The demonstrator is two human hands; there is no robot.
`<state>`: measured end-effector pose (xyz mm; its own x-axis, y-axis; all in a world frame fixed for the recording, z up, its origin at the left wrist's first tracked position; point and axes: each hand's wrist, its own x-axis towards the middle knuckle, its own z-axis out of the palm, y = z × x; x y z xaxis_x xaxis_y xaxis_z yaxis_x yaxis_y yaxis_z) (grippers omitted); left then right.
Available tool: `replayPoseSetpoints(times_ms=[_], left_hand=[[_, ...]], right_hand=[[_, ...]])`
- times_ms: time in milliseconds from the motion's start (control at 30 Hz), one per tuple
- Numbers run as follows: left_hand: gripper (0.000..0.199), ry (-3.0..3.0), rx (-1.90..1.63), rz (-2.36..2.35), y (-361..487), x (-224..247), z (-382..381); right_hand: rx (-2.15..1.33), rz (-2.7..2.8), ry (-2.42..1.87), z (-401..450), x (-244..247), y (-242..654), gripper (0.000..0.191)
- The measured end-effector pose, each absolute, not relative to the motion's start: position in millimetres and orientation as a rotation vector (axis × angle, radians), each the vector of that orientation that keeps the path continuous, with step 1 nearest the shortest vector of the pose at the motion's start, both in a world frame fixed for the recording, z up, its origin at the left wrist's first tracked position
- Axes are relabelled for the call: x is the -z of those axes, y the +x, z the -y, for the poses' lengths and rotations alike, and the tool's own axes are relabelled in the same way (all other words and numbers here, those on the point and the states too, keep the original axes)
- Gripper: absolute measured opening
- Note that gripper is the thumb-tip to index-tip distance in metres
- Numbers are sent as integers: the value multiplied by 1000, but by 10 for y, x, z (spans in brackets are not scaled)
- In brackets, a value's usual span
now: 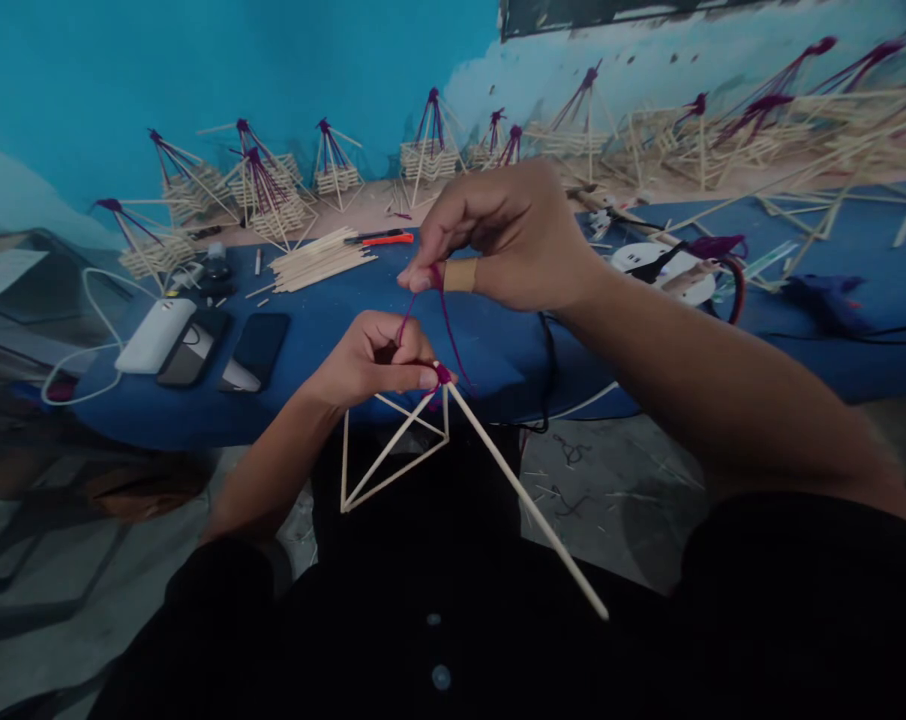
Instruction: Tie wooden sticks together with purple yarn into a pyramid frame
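My left hand [382,360] pinches the top joint of a frame of thin wooden sticks [397,455], where purple yarn is wrapped round the stick ends. Below that joint the sticks form a triangle, and one longer stick [528,500] slants down to the right. Above and to the right, my right hand [509,235] is closed, thumb against fingers, on the purple yarn [451,330]. The yarn runs up from the joint to these fingers, and a loose end hangs down. A tan band is wrapped round my right thumb.
On the blue-covered table [333,335] lie a bundle of loose sticks [322,262], an orange cutter [388,238], phones [254,352] and a white power bank [155,335]. Several stick structures with purple-tied tops [430,145] stand along the wall. Cables and a white power strip [659,268] lie at right.
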<state>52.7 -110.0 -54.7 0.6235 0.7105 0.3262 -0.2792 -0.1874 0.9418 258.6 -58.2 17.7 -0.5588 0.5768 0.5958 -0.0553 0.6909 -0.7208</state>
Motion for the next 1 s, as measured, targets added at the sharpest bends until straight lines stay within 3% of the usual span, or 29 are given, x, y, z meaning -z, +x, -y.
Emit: replayPoseSetpoints(times_ms=[200, 400, 633, 900, 1000], left_hand=[[65, 1553, -1170, -482, 420, 679, 889], [55, 1636, -1274, -507, 343, 667, 874], [44, 1689, -1387, -530, 278, 537, 895], [40, 1800, -1500, -491, 193, 298, 924], [38, 1814, -1488, -561, 155, 260, 966]], right_hand=[[-1004, 1882, -401, 512, -77, 2680, 42], [-1023, 1993, -335, 636, -33, 2801, 41], [-931, 2090, -40, 713, -200, 2820, 16], [-781, 2370, 56, 877, -460, 2860, 7], [-757, 2438, 54, 950, -526, 2866, 12]])
